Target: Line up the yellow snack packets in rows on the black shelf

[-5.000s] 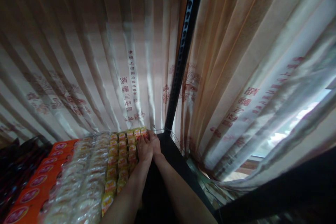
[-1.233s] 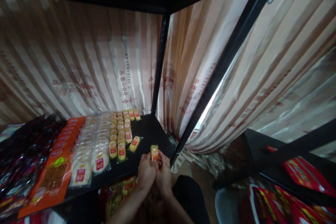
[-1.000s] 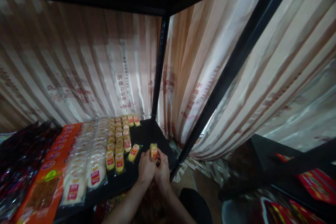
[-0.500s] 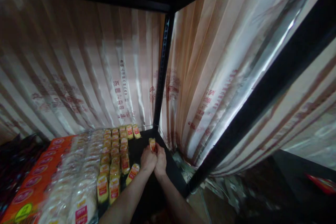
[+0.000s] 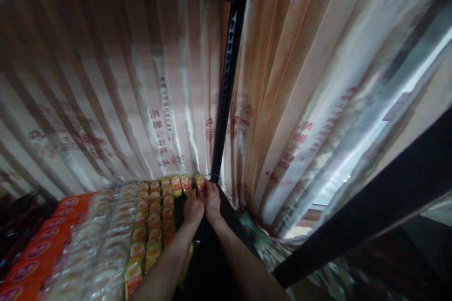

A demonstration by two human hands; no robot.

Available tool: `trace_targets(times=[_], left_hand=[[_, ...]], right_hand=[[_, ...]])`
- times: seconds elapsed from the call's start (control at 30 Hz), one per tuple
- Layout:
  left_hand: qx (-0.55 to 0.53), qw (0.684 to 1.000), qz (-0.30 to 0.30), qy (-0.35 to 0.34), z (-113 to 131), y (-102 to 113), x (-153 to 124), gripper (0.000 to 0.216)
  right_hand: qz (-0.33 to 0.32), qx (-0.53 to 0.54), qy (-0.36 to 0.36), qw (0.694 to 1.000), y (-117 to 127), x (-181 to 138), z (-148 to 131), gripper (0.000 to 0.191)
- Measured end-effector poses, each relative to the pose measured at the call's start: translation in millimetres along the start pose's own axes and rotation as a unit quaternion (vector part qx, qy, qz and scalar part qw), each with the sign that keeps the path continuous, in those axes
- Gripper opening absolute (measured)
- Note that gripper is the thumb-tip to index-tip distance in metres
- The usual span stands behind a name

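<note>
A small yellow snack packet (image 5: 199, 182) with a red and white label stands upright near the back corner of the black shelf (image 5: 208, 254). My right hand (image 5: 212, 201) has its fingers closed on the packet's right side. Close beside it, my left hand (image 5: 193, 209) is also closed at the packet's lower edge, with its fingertips partly hidden. Just left of the held one, a similar yellow packet (image 5: 186, 185) stands in the back row. Several rows of these yellow packets (image 5: 154, 220) run towards me, partly covered by my left forearm.
Clear-wrapped round pale packs (image 5: 106, 244) fill rows further left, beside orange boxes (image 5: 31, 263). Dark shiny packages (image 5: 21, 216) lie at the far left. A black shelf post (image 5: 226, 89) rises at the corner, with printed curtains (image 5: 162, 94) behind. Another black post (image 5: 370, 202) slants across the right.
Both hands have carried the yellow packet back and slightly left, bringing it near the end of the back row. My view has shifted closer to the corner.
</note>
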State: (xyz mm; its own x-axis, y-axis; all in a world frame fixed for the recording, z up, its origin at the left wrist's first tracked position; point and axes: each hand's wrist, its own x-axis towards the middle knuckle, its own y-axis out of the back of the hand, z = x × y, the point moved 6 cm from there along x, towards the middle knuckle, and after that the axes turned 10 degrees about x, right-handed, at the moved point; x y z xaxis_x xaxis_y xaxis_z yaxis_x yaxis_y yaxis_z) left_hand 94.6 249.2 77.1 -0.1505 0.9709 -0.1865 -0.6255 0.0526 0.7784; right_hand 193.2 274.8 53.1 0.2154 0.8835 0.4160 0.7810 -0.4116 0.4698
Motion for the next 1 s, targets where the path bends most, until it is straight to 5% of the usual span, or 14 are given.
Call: trace_targets(times=[0.37,0.67,1.0], left_hand=[[0.007,1.0,0.016,0.008,-11,5,9,0.042],[-0.009,1.0,0.01,0.021,-14,4,12,0.043],[0.007,1.0,0.01,0.028,-18,0,16,0.042]], right_hand=[[-0.01,0.024,-0.008,1.0,-29,20,0,0.038],[-0.009,0.032,-0.013,0.999,-33,16,4,0.011],[-0.008,0.025,-0.007,1.0,-35,12,-2,0.019]])
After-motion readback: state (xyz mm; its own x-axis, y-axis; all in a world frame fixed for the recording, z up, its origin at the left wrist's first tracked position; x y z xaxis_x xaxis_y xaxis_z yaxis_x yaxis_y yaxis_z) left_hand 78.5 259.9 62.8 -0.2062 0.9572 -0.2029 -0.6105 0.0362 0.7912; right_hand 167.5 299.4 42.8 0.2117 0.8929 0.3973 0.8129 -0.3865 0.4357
